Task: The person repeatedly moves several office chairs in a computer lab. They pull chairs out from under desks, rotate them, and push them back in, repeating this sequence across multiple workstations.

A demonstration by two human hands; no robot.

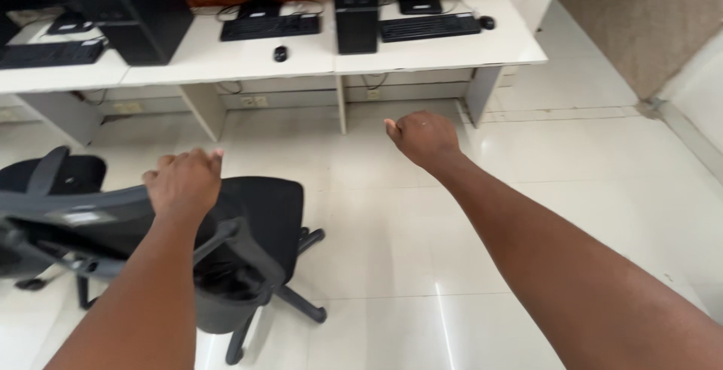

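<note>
The single head view looks forward and steeply down from standing height. It faces a white desk (248,57) across the tiled floor (422,264).

We note an office: white tabletop (226,57) carrying keyboards (269,26), computer towers (356,8), black swivel chair (248,242).

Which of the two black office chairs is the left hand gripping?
The nearer black chair, in the foreground: the left hand grips the top of its backrest. The other chair, far left and farther back, is untouched. The right hand holds nothing.
</note>
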